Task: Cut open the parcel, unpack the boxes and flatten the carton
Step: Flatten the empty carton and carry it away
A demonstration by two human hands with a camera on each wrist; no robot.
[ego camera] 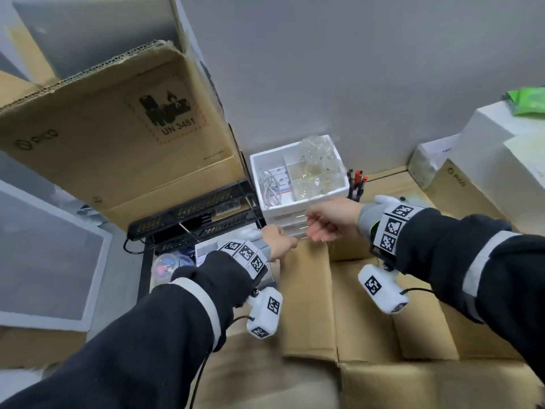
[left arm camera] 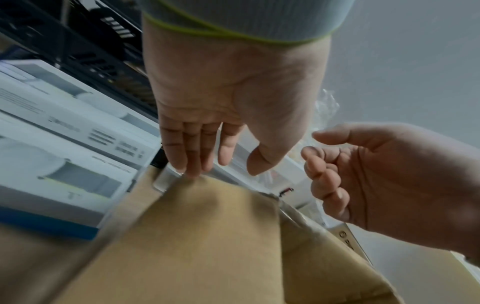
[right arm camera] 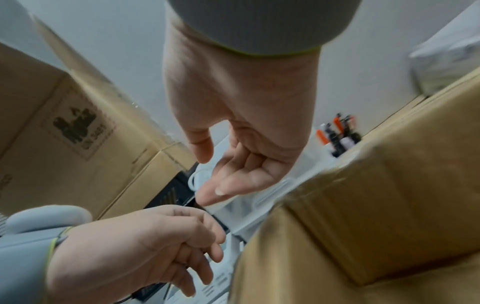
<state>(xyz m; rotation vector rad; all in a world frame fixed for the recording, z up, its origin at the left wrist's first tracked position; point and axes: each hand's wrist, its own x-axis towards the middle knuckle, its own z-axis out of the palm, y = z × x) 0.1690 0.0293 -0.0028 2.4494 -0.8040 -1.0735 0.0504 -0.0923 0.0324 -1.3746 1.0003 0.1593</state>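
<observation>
Brown carton (ego camera: 368, 314) open in the near centre, flaps spread. Beyond its far edge, white storage box (ego camera: 298, 175). Left hand (ego camera: 278, 242) at the carton's far-left corner, fingers (left arm camera: 182, 156) straight, touching the cardboard edge. Right hand (ego camera: 330, 219) just beside, fingers loosely curled, holding nothing.

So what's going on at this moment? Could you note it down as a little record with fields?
Setting: a cluttered corner by a grey wall
Left hand: fingers straight, tips touching the far edge of the brown carton
Right hand: loosely curled, holding nothing, close beside the left hand
Carton: flaps lie closed; blur hides whether the tape is cut
Behind the hands: white compartment tray with cables and clear plastic wrap
To the left: large cardboard box printed UN 3481, above a black crate
Knife or cutter: none visible
</observation>
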